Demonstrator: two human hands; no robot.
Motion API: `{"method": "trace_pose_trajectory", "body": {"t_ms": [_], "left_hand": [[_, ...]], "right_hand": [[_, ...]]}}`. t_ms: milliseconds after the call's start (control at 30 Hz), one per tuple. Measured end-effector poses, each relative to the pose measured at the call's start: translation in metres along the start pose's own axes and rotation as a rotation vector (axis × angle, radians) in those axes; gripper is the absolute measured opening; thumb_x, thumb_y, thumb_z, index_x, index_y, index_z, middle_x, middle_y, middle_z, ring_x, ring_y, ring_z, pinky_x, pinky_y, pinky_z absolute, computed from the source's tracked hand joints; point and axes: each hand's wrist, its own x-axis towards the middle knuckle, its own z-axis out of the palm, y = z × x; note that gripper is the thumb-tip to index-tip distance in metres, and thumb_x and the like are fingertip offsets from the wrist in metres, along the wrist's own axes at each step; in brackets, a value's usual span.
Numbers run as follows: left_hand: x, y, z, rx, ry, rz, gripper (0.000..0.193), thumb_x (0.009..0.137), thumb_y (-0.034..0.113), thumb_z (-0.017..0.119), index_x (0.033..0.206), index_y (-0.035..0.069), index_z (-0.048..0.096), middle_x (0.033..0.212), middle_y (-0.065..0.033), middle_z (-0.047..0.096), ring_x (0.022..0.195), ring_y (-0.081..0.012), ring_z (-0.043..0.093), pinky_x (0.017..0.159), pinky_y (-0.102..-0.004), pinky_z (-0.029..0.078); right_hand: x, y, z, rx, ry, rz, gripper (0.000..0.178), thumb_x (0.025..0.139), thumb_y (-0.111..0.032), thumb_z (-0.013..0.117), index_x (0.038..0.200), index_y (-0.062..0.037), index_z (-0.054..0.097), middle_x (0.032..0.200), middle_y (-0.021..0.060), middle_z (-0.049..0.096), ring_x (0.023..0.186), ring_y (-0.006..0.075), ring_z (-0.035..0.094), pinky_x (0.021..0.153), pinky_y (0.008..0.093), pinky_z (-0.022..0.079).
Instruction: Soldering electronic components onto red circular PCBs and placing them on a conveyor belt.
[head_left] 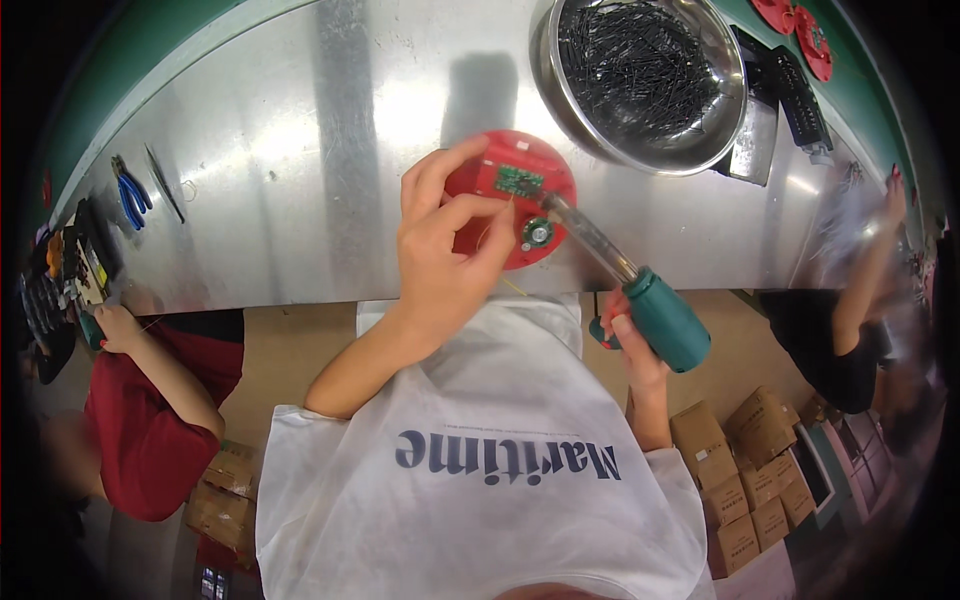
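We see the left hand [450,225] with thumb and forefinger pinched together, apparently on a thin wire [512,199], while its other fingers lie against the red round housing [548,165], probably to keep it from shifting. The right hand [637,345] is closed around the green handle of a soldering iron [668,322], whose shaft slants in from the right, presumably so that the left fingers stay clear of the hot tip. That tip is beside the small green circuit board [519,181] on the housing; we cannot tell whether it touches. The housing sits at the near edge of the brushed-metal table [270,200], likely for easy reach.

Farther out, we find a steel bowl [680,163] of thin black pieces [640,70] and, leftward, blue-handled pliers [131,197] beside a slim pointed tool [165,183]. Co-workers' arms show at both sides, and cardboard boxes [760,480] stand stacked below at right.
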Motion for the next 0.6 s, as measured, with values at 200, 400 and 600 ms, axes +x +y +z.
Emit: {"method": "trace_pose_trajectory", "body": {"t_ms": [200, 400, 600], "left_hand": [[0.002, 0.002, 0.001, -0.005, 0.005, -0.024, 0.007, 0.075, 0.0, 0.069, 0.082, 0.001, 0.068, 0.126, -0.0146, 0.056, 0.112, -0.0274, 0.053, 0.093, -0.0355, 0.044], [0.003, 0.001, 0.001, -0.007, -0.011, -0.041, 0.007, 0.075, 0.001, 0.069, 0.082, 0.002, 0.068, 0.126, -0.0139, 0.056, 0.111, -0.0261, 0.054, 0.093, -0.0345, 0.044], [0.005, 0.002, -0.001, -0.004, -0.032, -0.05, 0.007, 0.075, 0.001, 0.07, 0.081, 0.002, 0.069, 0.125, -0.0123, 0.057, 0.11, -0.0248, 0.054, 0.092, -0.0338, 0.044]], "right_hand": [[-0.003, 0.005, -0.006, -0.123, 0.044, 0.006, 0.015, 0.07, 0.0, 0.069, 0.084, 0.0018, 0.062, 0.076, 0.007, 0.057, 0.065, 0.0136, 0.055, 0.06, 0.0256, 0.044], [0.0, 0.006, -0.005, -0.199, 0.047, -0.026, 0.014, 0.067, 0.001, 0.069, 0.08, 0.0012, 0.062, 0.074, 0.0082, 0.056, 0.062, 0.0161, 0.054, 0.057, 0.0273, 0.043], [0.001, 0.011, -0.007, -0.233, 0.046, -0.095, 0.017, 0.064, 0.002, 0.068, 0.08, 0.0012, 0.063, 0.072, 0.0102, 0.057, 0.06, 0.0205, 0.053, 0.055, 0.0297, 0.041]]}}
